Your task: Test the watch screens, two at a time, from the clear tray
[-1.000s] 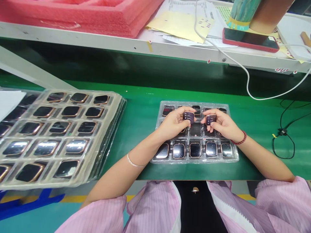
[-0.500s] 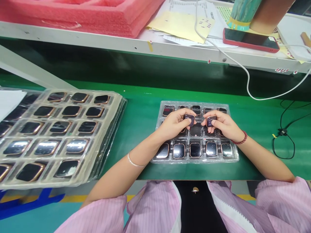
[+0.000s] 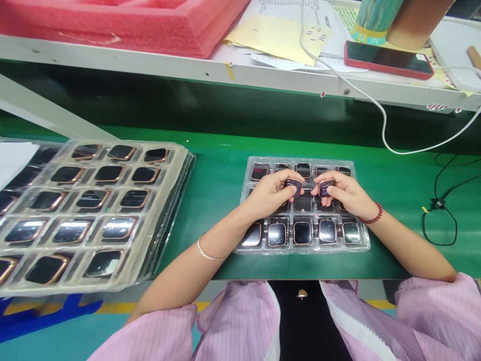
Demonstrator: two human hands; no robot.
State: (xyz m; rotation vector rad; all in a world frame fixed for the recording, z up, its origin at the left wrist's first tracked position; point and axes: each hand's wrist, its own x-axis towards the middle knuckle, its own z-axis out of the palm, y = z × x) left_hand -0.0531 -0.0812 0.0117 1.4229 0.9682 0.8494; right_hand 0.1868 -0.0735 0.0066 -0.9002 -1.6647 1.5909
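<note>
Head view: left hand (image 3: 267, 194) gripped one watch (image 3: 293, 187), right hand (image 3: 347, 194) another (image 3: 325, 187), mid-frame over tray (image 3: 361, 244); near row filled, one middle pocket (image 3: 302, 200) looked empty.

Green bench, pink stripes, rose-gold rims

The bench (image 3: 221, 190) is bright green; the sleeves (image 3: 240, 321) near the camera are pale pink with fine stripes. Watch cases (image 3: 302, 233) in the clear tray (image 3: 361, 245) have black faces and rose-gold rims. A dark red bead bracelet (image 3: 370, 216) circles the right wrist. On the far shelf (image 3: 150, 62), white, sit coral-pink foam (image 3: 131, 22), yellow paper (image 3: 278, 37) and a red-edged phone (image 3: 387, 60).
</note>
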